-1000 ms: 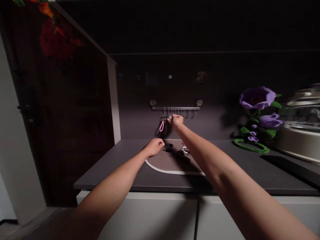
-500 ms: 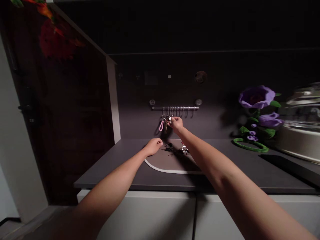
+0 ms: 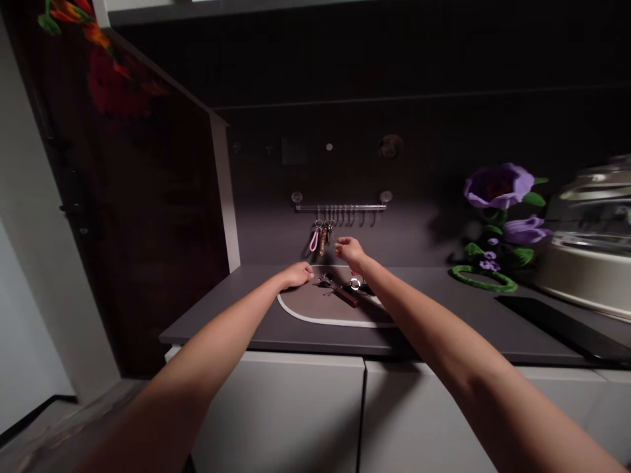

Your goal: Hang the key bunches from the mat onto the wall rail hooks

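Two bunches of keys hang from the hooks of a metal wall rail (image 3: 340, 207), one with a pink strap (image 3: 314, 241) and one with a brown fob (image 3: 323, 242). Just below them, my right hand (image 3: 350, 253) hovers in the air, its fingers loosely apart and touching nothing. My left hand (image 3: 297, 274) lies at the left of a white-edged brown mat (image 3: 300, 305), near a small bunch of dark keys (image 3: 324, 282). A brown strip-shaped item (image 3: 346, 296) and a silver ring (image 3: 355, 284) lie on the mat beside them.
The mat lies on a dark countertop (image 3: 221, 315) above white cabinet doors (image 3: 280, 414). A dark door (image 3: 148, 217) stands at the left. Purple artificial flowers (image 3: 499, 186) and a steel pot with a glass lid (image 3: 586, 263) stand at the right.
My right hand has come down and away from the hooks, and its fingers no longer touch the hanging keys. My left hand has shifted little. The whole view has tilted slightly.
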A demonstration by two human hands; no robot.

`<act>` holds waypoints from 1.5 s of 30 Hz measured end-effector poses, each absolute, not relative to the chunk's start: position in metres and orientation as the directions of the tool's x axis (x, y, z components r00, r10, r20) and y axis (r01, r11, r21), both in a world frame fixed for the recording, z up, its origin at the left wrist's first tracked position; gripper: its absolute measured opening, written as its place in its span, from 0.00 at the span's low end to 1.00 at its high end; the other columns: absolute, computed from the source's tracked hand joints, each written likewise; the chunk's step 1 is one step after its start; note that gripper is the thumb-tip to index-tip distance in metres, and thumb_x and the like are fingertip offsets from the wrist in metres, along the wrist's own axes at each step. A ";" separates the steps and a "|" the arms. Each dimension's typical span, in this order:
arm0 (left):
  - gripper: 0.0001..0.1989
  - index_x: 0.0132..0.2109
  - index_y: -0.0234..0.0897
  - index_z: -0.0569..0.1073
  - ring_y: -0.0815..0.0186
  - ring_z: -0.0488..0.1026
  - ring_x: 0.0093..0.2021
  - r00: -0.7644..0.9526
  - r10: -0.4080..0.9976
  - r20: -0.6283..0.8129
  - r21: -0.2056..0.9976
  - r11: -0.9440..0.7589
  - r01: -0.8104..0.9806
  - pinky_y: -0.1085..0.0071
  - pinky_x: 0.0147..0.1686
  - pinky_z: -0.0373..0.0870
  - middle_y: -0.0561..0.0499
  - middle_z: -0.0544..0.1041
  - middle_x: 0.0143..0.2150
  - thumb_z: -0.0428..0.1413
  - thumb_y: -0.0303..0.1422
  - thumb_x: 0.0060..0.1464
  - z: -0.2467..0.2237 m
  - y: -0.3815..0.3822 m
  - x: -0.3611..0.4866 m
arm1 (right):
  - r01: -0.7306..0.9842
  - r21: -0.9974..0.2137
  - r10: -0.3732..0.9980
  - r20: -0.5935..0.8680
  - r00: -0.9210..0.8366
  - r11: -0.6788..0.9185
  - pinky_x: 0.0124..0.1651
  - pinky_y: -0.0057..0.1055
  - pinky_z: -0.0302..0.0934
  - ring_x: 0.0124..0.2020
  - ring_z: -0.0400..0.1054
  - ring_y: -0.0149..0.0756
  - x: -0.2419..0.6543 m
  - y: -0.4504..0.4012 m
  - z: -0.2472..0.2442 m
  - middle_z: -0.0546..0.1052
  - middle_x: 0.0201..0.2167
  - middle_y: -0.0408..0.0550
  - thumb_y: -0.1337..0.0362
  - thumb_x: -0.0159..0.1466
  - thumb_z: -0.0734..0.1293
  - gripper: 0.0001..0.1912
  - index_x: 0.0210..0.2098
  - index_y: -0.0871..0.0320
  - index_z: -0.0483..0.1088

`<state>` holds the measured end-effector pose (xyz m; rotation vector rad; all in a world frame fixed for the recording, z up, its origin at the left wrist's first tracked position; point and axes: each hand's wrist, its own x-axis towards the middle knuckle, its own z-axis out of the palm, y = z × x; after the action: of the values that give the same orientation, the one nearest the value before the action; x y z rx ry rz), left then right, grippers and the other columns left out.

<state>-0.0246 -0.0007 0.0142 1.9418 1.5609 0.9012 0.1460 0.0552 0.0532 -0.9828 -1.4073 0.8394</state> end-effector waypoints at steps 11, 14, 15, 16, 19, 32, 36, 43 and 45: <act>0.04 0.31 0.30 0.72 0.73 0.63 0.24 0.126 0.935 0.331 0.802 -0.349 0.484 0.74 0.30 0.61 0.53 0.71 0.24 0.55 0.27 0.46 0.015 -0.007 -0.001 | 0.572 -0.594 0.809 0.534 -0.246 0.566 0.43 0.28 0.59 0.37 0.69 0.31 0.160 0.011 0.027 0.76 0.36 0.50 0.69 0.56 0.63 0.09 0.37 0.62 0.70; 0.07 0.33 0.30 0.73 0.72 0.65 0.26 0.217 0.901 0.376 0.777 -0.434 0.456 0.73 0.32 0.62 0.52 0.72 0.26 0.54 0.30 0.47 0.009 -0.009 -0.001 | 0.665 -0.429 0.769 0.520 -0.373 0.612 0.44 0.27 0.58 0.39 0.69 0.33 0.167 0.003 0.024 0.76 0.37 0.50 0.70 0.57 0.62 0.09 0.37 0.61 0.71; 0.08 0.33 0.30 0.73 0.71 0.66 0.27 0.246 0.887 0.391 0.754 -0.462 0.467 0.73 0.33 0.62 0.52 0.73 0.26 0.54 0.31 0.47 0.007 -0.009 -0.002 | 0.681 -0.388 0.761 0.508 -0.404 0.621 0.44 0.27 0.58 0.40 0.69 0.33 0.169 0.002 0.023 0.76 0.38 0.50 0.71 0.58 0.62 0.10 0.38 0.61 0.71; 0.08 0.33 0.30 0.74 0.71 0.66 0.28 0.272 0.871 0.408 0.725 -0.491 0.483 0.73 0.34 0.62 0.51 0.74 0.27 0.54 0.31 0.47 0.005 -0.009 -0.004 | 0.697 -0.354 0.758 0.494 -0.426 0.623 0.43 0.26 0.58 0.40 0.69 0.33 0.170 0.002 0.024 0.76 0.38 0.50 0.71 0.58 0.61 0.10 0.38 0.61 0.72; 0.10 0.34 0.31 0.74 0.69 0.69 0.33 0.349 0.822 0.449 0.630 -0.569 0.529 0.71 0.38 0.63 0.50 0.76 0.32 0.54 0.33 0.48 0.002 -0.008 -0.008 | 0.742 -0.282 0.767 0.447 -0.459 0.608 0.42 0.25 0.58 0.40 0.69 0.33 0.171 0.003 0.024 0.76 0.38 0.50 0.71 0.58 0.61 0.11 0.39 0.60 0.72; 0.08 0.31 0.31 0.74 0.68 0.69 0.34 0.368 0.787 0.495 0.543 -0.611 0.576 0.72 0.39 0.62 0.50 0.75 0.32 0.54 0.32 0.48 -0.003 -0.003 -0.004 | 0.786 -0.171 0.778 0.371 -0.507 0.594 0.39 0.22 0.57 0.37 0.69 0.32 0.167 0.008 0.021 0.77 0.36 0.48 0.72 0.56 0.62 0.13 0.38 0.59 0.74; 0.08 0.32 0.31 0.73 0.70 0.67 0.32 0.275 0.827 0.491 0.642 -0.557 0.527 0.73 0.37 0.62 0.50 0.74 0.31 0.54 0.32 0.47 -0.002 -0.004 -0.003 | 0.758 -0.191 0.754 0.403 -0.519 0.624 0.38 0.23 0.57 0.36 0.69 0.34 0.167 0.013 0.018 0.77 0.34 0.47 0.73 0.55 0.62 0.13 0.36 0.58 0.75; 0.06 0.33 0.30 0.70 0.75 0.62 0.24 0.151 0.889 0.432 0.831 -0.457 0.317 0.76 0.29 0.61 0.54 0.69 0.24 0.54 0.31 0.48 0.002 -0.003 -0.001 | 0.746 -0.204 0.744 0.423 -0.516 0.634 0.38 0.25 0.56 0.36 0.69 0.34 0.164 0.010 0.019 0.77 0.34 0.49 0.70 0.56 0.62 0.11 0.35 0.58 0.74; 0.05 0.32 0.30 0.70 0.76 0.63 0.24 0.106 0.904 0.414 0.879 -0.428 0.213 0.76 0.28 0.62 0.54 0.69 0.25 0.54 0.29 0.49 0.003 -0.002 -0.001 | 0.745 -0.218 0.748 0.426 -0.509 0.630 0.38 0.25 0.56 0.36 0.68 0.35 0.163 0.008 0.021 0.77 0.34 0.50 0.71 0.56 0.62 0.10 0.36 0.59 0.74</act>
<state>-0.0005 -0.0016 0.0029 1.7388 1.0961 1.3605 0.1629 0.0084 0.0207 -1.1725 -2.3686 0.0092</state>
